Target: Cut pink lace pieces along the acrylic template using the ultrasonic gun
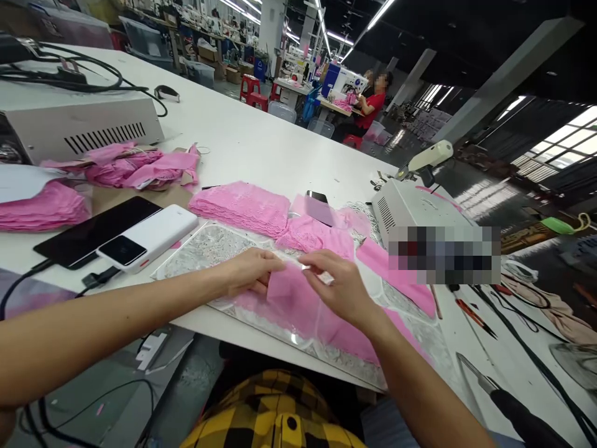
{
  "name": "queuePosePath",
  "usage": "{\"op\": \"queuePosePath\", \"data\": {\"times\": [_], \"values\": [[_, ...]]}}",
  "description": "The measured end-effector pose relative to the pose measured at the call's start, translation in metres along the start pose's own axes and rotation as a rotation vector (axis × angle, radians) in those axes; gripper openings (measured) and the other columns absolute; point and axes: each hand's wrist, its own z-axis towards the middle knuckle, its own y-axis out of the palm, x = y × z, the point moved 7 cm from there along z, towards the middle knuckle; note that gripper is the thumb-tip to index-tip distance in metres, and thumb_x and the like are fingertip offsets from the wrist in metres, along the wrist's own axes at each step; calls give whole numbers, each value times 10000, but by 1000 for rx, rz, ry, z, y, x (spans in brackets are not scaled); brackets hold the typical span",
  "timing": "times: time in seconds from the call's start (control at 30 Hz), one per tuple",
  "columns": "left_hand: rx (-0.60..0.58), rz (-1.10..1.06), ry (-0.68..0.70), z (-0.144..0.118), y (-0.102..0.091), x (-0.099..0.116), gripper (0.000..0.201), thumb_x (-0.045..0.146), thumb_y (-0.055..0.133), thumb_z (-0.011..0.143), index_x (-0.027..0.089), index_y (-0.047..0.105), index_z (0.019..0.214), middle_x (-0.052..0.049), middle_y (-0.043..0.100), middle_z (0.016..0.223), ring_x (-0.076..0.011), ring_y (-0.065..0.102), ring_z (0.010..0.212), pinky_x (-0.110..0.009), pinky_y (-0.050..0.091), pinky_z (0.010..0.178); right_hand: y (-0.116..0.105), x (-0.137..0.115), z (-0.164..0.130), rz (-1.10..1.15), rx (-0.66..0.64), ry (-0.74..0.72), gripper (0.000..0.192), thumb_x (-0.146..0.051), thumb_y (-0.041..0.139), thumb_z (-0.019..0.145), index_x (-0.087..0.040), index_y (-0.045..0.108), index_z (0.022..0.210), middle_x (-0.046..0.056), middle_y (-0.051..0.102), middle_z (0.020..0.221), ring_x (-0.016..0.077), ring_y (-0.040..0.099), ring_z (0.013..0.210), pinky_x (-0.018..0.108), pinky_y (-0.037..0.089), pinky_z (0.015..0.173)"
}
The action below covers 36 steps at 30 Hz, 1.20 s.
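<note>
My left hand (pixel 254 270) is closed in a pinch on the upper edge of a sheer pink fabric piece (pixel 293 302). Just to its right, my right hand (pixel 338 283) has thumb and forefinger drawn together near the same edge. A tiny whitish bit shows at those fingertips, too small to name. The fabric spreads below both hands over a marble-patterned board (pixel 219 239). Beyond my hands lie a neat stack of pink fabric pieces (pixel 242 205) and a looser pink piece (pixel 317 236). A pink strip (pixel 396 277) lies right of my right hand.
At left are a white power bank (pixel 161 233), a black phone (pixel 100 230) and a grey vented box (pixel 88 127). Another box (pixel 405 211) stands at right, near orange-handled pliers (pixel 473 314) and a black-handled tool (pixel 522 410). A person in red (pixel 370 109) sews farther back.
</note>
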Motion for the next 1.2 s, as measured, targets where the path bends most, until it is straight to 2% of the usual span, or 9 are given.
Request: {"op": "queuePosePath", "data": {"times": [0.1,0.2,0.3,0.4,0.57,0.9,1.0,1.1,1.2], "values": [[34,24,24,-5,-12,-4,331,340,806,651,145,548,718,23,612,588,-115,600,543,-246,532,546,-16,38,-22,-126,-59,289,121,-225,582,854,-211,700,872,12,681,764,121,579,608,265,502,581],[23,52,37,-6,-15,-6,319,339,792,648,150,544,711,44,589,575,-102,590,542,-233,534,546,-28,63,-52,-200,-131,483,138,-286,575,851,-213,692,835,12,670,748,132,551,603,281,464,582],[4,82,43,-6,-16,-5,345,374,788,628,159,528,697,61,564,563,-101,589,539,-232,536,547,-32,75,-69,-210,-134,580,161,-308,577,837,-213,690,901,29,676,829,140,548,640,292,449,611],[-8,118,44,-6,-17,-2,377,428,788,613,164,536,705,57,578,582,-115,610,555,-239,539,550,-27,80,-69,-193,-168,628,162,-269,590,808,-214,680,931,40,663,904,145,544,695,294,437,645],[5,135,40,-10,-19,3,424,440,843,544,161,573,716,41,629,614,-126,637,589,-229,544,574,-20,78,-58,-133,-197,642,112,-164,529,797,-196,623,744,19,622,819,128,517,677,265,400,613],[144,80,-29,-22,-47,-1,558,538,875,441,161,563,710,63,595,557,-99,610,525,-204,526,545,-13,64,-36,63,-247,567,80,-207,520,819,-203,597,798,-22,613,712,107,500,614,248,402,581],[138,97,-23,-24,-52,-1,573,554,877,450,161,557,719,56,593,569,-107,606,523,-229,536,552,-20,65,-42,40,-134,541,98,-249,528,839,-201,608,870,-1,632,759,116,529,634,251,431,572],[137,102,-14,-27,-55,3,601,601,865,462,160,552,724,46,590,579,-112,600,528,-238,532,551,-27,67,-61,-22,-19,494,120,-264,542,858,-205,608,939,20,646,822,125,553,661,255,469,578],[111,66,-7,-28,-53,7,581,591,864,495,160,543,717,57,556,579,-84,552,510,-200,485,511,-29,63,-83,-114,31,372,140,-200,557,855,-208,610,985,44,653,921,139,602,742,273,520,646]]}}
